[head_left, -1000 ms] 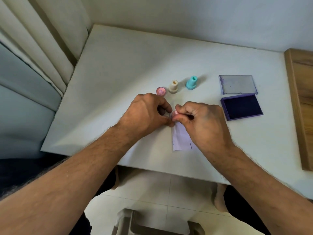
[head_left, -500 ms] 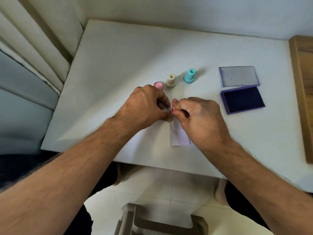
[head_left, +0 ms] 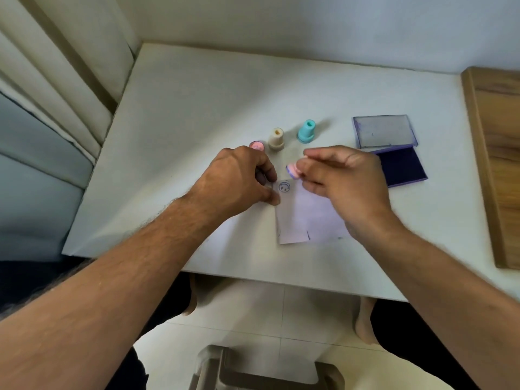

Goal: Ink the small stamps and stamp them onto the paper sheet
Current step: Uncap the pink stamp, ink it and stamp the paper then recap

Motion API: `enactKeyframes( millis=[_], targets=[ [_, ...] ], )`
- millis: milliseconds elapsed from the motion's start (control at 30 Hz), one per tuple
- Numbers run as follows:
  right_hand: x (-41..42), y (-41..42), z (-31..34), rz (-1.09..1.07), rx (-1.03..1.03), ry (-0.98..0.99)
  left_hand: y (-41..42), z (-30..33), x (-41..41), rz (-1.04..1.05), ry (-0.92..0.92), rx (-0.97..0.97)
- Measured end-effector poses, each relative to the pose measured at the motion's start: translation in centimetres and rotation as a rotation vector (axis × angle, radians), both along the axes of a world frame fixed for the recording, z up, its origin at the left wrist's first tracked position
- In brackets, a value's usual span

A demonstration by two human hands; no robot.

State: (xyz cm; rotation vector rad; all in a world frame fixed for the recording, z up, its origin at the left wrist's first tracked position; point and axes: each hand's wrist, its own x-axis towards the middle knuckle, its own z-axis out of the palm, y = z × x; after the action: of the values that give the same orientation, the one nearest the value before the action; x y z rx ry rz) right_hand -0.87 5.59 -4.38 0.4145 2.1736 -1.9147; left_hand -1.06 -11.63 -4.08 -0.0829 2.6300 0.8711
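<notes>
My right hand (head_left: 346, 181) grips a small pink stamp (head_left: 292, 170) and holds it tilted just above the top edge of the pale paper sheet (head_left: 295, 218). A round blue face print (head_left: 284, 187) shows on the sheet's top left corner. My left hand (head_left: 239, 178) presses its fingertips on the sheet's left edge. A beige stamp (head_left: 276, 139) and a teal stamp (head_left: 306, 131) stand upright behind the hands. A pink cap (head_left: 256, 145) lies beside the beige stamp. The open purple ink pad (head_left: 402, 167) lies to the right, its lid (head_left: 384, 131) flipped back.
The white table (head_left: 197, 114) sits in a corner, with cushions (head_left: 56, 88) along its left side and a wooden board (head_left: 495, 153) at its right edge. A stool (head_left: 267, 370) stands on the tiled floor below the front edge.
My right hand has lifted the pink stamp off the paper and moved right, uncovering a fresh blue print. My left hand stays on the sheet.
</notes>
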Motion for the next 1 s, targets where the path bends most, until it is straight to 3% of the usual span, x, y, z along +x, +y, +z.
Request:
enactKeyframes(
  millis=[67,233,500,667,833,1000],
  targets=[
    [-0.6,0.4,0.8,-0.142,-0.227,-0.104,0.0,0.1,-0.3,0.012,-0.025,0.011],
    [-1.4,0.4,1.6,-0.252,-0.447,-0.204,-0.2,0.3,-0.9,0.049,-0.071,0.041],
    [-1.6,0.5,1.5,-0.299,-0.514,-0.200,-1.8,1.7,-2.2,0.222,-0.052,0.144],
    [-1.7,0.5,2.0,-0.300,-0.538,-0.169,-2.1,0.7,-2.1,0.278,0.107,0.065],
    [-1.7,0.5,2.1,-0.280,-0.531,-0.176,-2.1,-0.8,-2.0,0.186,0.243,-0.120],
    [-1.4,0.3,1.9,-0.251,-0.524,-0.190,-1.5,-1.4,-1.9,0.099,0.304,-0.144]
  ],
)
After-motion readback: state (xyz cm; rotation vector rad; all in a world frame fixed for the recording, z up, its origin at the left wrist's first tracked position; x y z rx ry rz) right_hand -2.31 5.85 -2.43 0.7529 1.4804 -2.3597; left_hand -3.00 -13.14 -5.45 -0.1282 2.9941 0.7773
